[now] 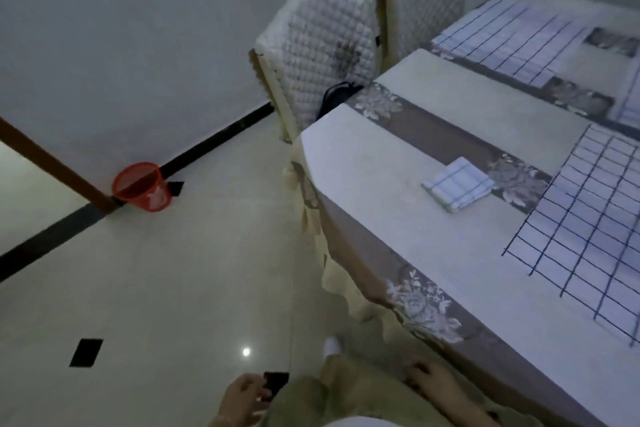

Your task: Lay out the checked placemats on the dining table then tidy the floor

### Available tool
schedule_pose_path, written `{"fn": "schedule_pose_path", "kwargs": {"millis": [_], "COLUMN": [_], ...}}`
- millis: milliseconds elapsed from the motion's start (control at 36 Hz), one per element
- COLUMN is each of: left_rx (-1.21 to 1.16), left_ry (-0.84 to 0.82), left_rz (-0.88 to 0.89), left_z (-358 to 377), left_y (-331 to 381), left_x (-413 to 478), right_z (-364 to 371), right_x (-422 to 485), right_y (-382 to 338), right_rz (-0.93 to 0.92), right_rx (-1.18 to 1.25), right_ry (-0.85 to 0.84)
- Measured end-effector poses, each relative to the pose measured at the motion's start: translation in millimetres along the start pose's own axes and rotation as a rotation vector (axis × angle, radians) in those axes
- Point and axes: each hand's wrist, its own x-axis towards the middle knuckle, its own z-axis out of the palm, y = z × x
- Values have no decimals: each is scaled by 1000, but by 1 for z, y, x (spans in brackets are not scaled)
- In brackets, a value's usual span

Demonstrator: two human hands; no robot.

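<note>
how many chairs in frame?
2. Near chair at the table corner; far chair just behind it, same side. Others may be out of frame.

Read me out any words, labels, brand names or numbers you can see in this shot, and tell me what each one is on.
No readable text anywhere in this view.
Red wastebasket: a pale patch low on its side, too blurred to tell whether it is a label.
Dark picture panels on the tablecloth: blurred, no lettering shows.
Folded checked placemat: grid lines only.
</note>
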Motion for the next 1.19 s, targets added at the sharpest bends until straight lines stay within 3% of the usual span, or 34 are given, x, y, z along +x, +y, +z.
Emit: {"fn": "schedule_pose_path", "kwargs": {"millis": [167, 417, 611, 750, 806, 889, 1028, 1083, 1194], "left_rx": [210, 528, 787, 1082, 1263, 1490, 1618, 1650, 1686], "left_ry": [-4, -220, -424, -295, -264, -221, -210, -215, -273], "left_rz": [126, 319, 898, 1456, 1573, 1605, 1610, 1597, 1539], "left_z": [-13, 8, 57, 100, 114, 124, 121, 120, 118], "left_y": [45, 171, 281, 324, 328, 329, 328, 327, 327], "left_x": [27, 65, 37, 45, 60, 76, 79, 80, 83], "right_z": [6, 17, -1, -40, -56, -77, -99, -105, -114], "right_x": [-5, -26, -38, -26, -14, 4, 30, 38, 55], "right_y": [-64, -103, -141, -171, -176, -183, -183, -189, -207], "right_rz": [-65, -3, -85, -126, -123, -74, -31, -31, -15], "right_rx": [38, 240, 391, 455, 533, 665, 662, 527, 29], "right_ry": [39, 205, 353, 539, 579, 622, 742, 823, 975]}}
